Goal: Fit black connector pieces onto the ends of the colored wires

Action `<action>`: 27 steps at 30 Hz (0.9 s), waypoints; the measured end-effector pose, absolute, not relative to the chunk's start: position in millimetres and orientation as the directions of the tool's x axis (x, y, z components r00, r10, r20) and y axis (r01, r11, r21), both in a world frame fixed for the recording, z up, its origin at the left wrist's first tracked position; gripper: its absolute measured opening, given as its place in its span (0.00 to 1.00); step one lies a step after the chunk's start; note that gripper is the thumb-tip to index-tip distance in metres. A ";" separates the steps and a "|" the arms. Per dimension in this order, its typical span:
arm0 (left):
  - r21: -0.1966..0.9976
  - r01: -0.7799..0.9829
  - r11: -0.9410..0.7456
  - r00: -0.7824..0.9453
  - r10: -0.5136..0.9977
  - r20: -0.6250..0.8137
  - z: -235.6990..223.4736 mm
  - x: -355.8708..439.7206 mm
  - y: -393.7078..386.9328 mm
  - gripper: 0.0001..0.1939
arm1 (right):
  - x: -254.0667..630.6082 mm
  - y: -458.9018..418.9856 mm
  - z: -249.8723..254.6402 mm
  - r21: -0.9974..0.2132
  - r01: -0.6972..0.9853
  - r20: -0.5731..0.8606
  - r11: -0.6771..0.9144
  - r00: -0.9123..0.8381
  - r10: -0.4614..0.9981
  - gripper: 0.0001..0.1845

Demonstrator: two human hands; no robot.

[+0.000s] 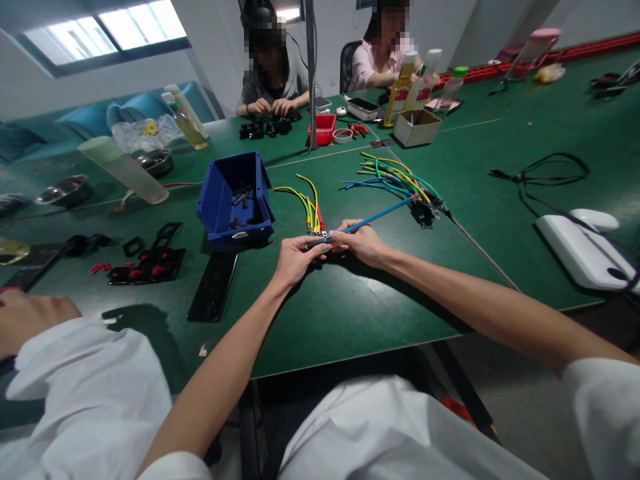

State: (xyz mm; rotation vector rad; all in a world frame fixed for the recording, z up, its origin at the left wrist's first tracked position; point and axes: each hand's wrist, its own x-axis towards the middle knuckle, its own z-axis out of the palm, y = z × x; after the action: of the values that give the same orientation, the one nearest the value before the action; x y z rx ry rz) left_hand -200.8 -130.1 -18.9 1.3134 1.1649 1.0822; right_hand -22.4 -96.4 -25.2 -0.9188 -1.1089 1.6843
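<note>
My left hand (pixel 294 259) is closed, its thumb and fingertips pinching a short black sleeve (pixel 315 244). Just to its right, my right hand (pixel 366 243) grips a blue wire (pixel 384 212) near one end. The two sets of fingertips almost meet, and the wire end runs toward the sleeve; whether it is inside I cannot tell. Right behind my fingers lie several yellow and red wires (pixel 311 207) with metal lugs. Farther right is a larger bundle of yellow, green and blue wires (pixel 395 175), and the far end of my blue wire reaches it.
A blue bin (pixel 213 200) with black sleeves stands left of my hands, a black phone (pixel 213 287) in front of it. A co-worker's hand (pixel 35 317) rests at far left near black parts (pixel 147 267). A white device (pixel 575 250) sits right. Two people work across the table.
</note>
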 end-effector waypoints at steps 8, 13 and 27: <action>0.998 0.062 0.008 0.127 0.992 -0.016 -20.2 -204.0 -128.3 0.21 | -21.0 -95.6 -27.5 -0.955 -0.246 -0.078 -0.168 -0.336 0.938 0.16; 0.997 0.075 0.007 0.115 0.993 -0.015 -20.2 -202.6 -128.7 0.20 | -21.6 -97.0 -25.0 -0.956 -0.241 -0.079 -0.167 -0.336 0.939 0.17; 0.997 0.043 -0.071 0.045 0.997 0.069 -17.6 -194.5 -130.2 0.23 | -24.1 -92.8 -26.7 -0.900 -0.381 -0.083 -0.211 -0.326 0.942 0.22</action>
State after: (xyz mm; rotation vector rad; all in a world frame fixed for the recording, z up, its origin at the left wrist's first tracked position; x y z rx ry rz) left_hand -194.5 -130.2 -17.6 1.3141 1.1752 1.2063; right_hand -24.1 -92.8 -26.7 -0.8276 -1.0153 1.7163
